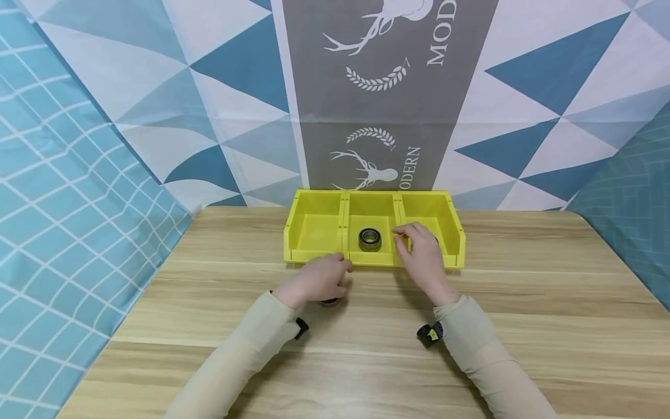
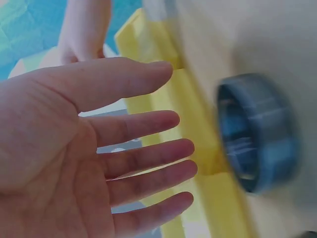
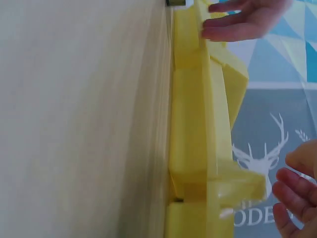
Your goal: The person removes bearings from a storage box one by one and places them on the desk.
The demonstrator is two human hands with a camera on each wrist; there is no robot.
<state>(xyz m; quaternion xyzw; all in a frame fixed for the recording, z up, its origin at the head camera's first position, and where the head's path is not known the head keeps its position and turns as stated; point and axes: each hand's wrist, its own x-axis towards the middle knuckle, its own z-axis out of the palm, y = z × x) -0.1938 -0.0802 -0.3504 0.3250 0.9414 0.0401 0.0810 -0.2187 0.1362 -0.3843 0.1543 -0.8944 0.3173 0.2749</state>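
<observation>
My left hand (image 1: 320, 278) hovers over the table in front of the yellow bin (image 1: 312, 256), just above a dark metal ball bearing (image 1: 330, 303). In the left wrist view that bearing (image 2: 272, 131) stands apart from the fingertips, and thumb and fingers are extended with nothing between them. A second bearing (image 1: 370, 247) lies flat in the bin's middle compartment. Over the divider between the middle and right compartments is my right hand (image 1: 423, 259), its fingers loosely bent and no object visible in them. Behind it, a small dark thing (image 1: 437, 239) shows in the right compartment, mostly hidden.
The bin has three compartments side by side and stands at the back of the wooden table (image 1: 366, 372). Its left compartment (image 1: 316, 230) shows a bare floor. Close behind the bin hangs a patterned cloth (image 1: 235, 151), with blue cloth at both sides.
</observation>
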